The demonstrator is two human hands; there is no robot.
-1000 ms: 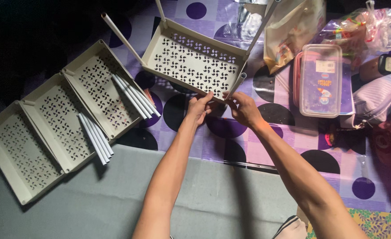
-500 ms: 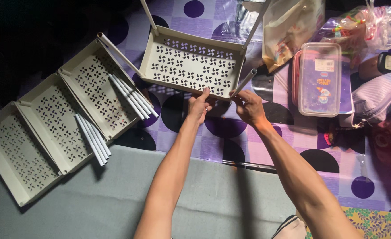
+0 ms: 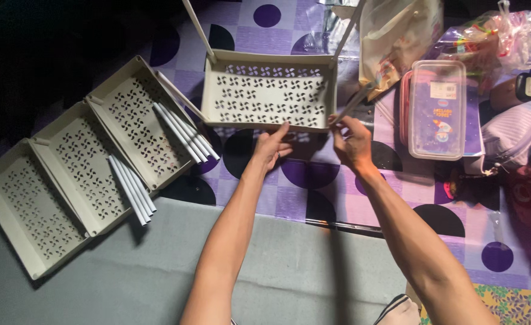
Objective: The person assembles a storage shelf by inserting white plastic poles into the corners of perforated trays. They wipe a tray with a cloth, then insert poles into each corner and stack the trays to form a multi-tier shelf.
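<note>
A cream perforated shelf tray (image 3: 265, 96) lies on a purple dotted cloth, with white tubes standing up from its corners. My left hand (image 3: 271, 146) rests against the tray's near edge, fingers spread. My right hand (image 3: 351, 139) pinches the white tube (image 3: 354, 101) at the tray's near right corner. Three more matching trays (image 3: 79, 162) lie side by side at the left, with two bundles of loose white tubes (image 3: 184, 132) lying in them.
A clear lidded plastic box (image 3: 437, 108) sits to the right of the tray. Plastic bags (image 3: 494, 36) and other clutter fill the far right. A grey mat (image 3: 127, 271) covers the near floor, and a foot (image 3: 398, 310) shows at the bottom.
The tray has turned clockwise so its near edge lies square to me. Both hands followed it, the right one shifting right with the corner tube.
</note>
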